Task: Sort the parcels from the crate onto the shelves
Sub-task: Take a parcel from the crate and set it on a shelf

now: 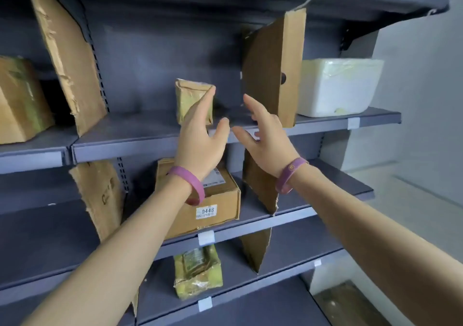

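Observation:
A small brown parcel wrapped in yellowish tape [191,98] stands upright on the upper grey shelf [120,143]. My left hand [200,135] is open in front of it, fingertips touching its right edge. My right hand [265,135] is open too, just right of the parcel and apart from it, holding nothing. Both wrists wear purple bands. On the shelf below sits a cardboard box labelled 0448 [215,208]. A taped yellow-green parcel [198,273] lies one shelf lower. The crate is out of view.
Cardboard dividers [273,67] [67,52] split the shelves into bays. A white foam box [338,85] sits in the right bay and a taped brown box [20,103] in the left bay. A pale wall and floor lie to the right.

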Demonstrator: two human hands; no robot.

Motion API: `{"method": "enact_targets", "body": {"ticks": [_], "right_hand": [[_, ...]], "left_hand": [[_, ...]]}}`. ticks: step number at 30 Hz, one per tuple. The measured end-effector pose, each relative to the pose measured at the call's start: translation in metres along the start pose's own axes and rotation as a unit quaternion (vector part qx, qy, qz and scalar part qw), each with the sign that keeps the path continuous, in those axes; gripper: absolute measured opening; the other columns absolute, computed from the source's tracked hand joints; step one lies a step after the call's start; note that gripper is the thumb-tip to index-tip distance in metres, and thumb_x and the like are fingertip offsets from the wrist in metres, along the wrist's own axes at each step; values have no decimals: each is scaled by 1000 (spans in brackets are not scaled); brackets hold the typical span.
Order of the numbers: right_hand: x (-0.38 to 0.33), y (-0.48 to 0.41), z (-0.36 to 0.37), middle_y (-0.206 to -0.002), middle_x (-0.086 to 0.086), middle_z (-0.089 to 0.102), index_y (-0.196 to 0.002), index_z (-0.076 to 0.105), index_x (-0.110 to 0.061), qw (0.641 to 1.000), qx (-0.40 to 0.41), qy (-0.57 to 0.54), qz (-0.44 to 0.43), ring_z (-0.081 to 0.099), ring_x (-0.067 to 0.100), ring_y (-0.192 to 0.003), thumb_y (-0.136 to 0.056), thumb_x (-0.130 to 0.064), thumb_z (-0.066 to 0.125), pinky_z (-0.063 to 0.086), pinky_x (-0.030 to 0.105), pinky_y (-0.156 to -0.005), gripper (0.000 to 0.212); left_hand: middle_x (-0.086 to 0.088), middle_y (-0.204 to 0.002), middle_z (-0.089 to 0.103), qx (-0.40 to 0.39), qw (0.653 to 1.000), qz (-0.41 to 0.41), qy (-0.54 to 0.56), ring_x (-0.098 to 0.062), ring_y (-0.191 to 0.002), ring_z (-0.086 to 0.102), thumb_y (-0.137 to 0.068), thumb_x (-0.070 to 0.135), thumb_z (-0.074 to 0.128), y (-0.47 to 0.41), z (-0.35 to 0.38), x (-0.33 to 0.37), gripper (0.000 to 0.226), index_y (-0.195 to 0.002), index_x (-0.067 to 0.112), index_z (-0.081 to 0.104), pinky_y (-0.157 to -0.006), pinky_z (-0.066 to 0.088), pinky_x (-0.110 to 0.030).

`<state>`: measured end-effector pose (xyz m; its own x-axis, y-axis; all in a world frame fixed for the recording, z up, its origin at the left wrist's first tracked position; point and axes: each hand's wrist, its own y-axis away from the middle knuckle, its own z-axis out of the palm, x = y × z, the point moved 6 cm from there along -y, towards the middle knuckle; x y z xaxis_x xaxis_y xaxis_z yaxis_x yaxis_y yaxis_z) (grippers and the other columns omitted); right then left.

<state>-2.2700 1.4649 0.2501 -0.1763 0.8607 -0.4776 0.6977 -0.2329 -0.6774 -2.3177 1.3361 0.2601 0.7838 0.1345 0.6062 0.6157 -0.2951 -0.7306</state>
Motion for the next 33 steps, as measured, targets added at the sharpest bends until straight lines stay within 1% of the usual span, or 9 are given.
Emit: {"method": "enact_targets", "body": {"ticks": [3,7,9,12,15,17,20,24,33], "right_hand": [[21,52,-29,-148,0,40,-149,26,-22,998,7,63,2,35,26,-132,-95,-30,56,35,41,-109,63],[64,123,-81,-150,-1,37,-150,24,-21,991,24,105,82,32,24,-135,-93,-28,59,27,29,-107,67],[88,168,-113,-150,-2,37,-150,25,-21,984,33,114,130,32,24,-135,-93,-27,60,26,24,-105,67],[123,244,-169,-151,-5,35,-150,22,-24,967,43,137,208,28,22,-136,-94,-29,58,27,27,-108,67],[153,326,-234,-154,-8,28,-151,19,-27,938,51,169,298,21,19,-140,-94,-31,57,23,29,-110,68],[167,381,-276,-155,-8,27,-151,18,-26,915,56,192,350,19,20,-141,-94,-32,57,22,31,-111,69],[182,460,-327,-154,-4,29,-151,20,-24,882,70,218,411,20,23,-141,-93,-31,57,23,34,-112,69],[193,547,-376,-153,4,32,-150,24,-15,845,78,249,467,25,27,-140,-92,-29,59,17,33,-114,69],[259,657,-405,-153,4,32,-150,24,-15,789,77,242,559,26,26,-142,-93,-31,58,16,35,-115,68]], "left_hand": [[11,-149,37,-43,999,26,20,-5,-137,32,-95,21,53,38,35,18,54,-146,28,33,-104,25,-14],[9,-148,39,-135,988,61,51,-1,-136,31,-94,18,54,85,103,49,55,-145,23,36,-106,22,-7],[7,-147,39,-201,973,82,73,-2,-136,31,-93,16,55,113,145,70,56,-145,22,36,-110,24,-10],[1,-149,38,-274,953,94,93,-15,-141,30,-92,13,56,165,210,110,58,-145,21,36,-114,28,-30],[-4,-147,41,-328,932,89,127,-18,-139,32,-88,18,55,223,272,151,58,-144,18,38,-114,30,-38],[-4,-148,39,-379,913,74,134,-16,-139,30,-89,18,56,266,311,176,59,-145,21,37,-115,28,-38],[-1,-153,30,-461,876,48,132,-15,-142,22,-92,19,55,331,359,209,62,-148,28,31,-114,20,-29],[0,-155,24,-543,831,32,120,-15,-144,16,-93,22,52,403,406,248,62,-149,31,27,-116,17,-31],[4,-158,17,-667,740,39,76,-17,-147,5,-95,28,48,495,498,271,62,-149,35,19,-120,14,-40]]}}
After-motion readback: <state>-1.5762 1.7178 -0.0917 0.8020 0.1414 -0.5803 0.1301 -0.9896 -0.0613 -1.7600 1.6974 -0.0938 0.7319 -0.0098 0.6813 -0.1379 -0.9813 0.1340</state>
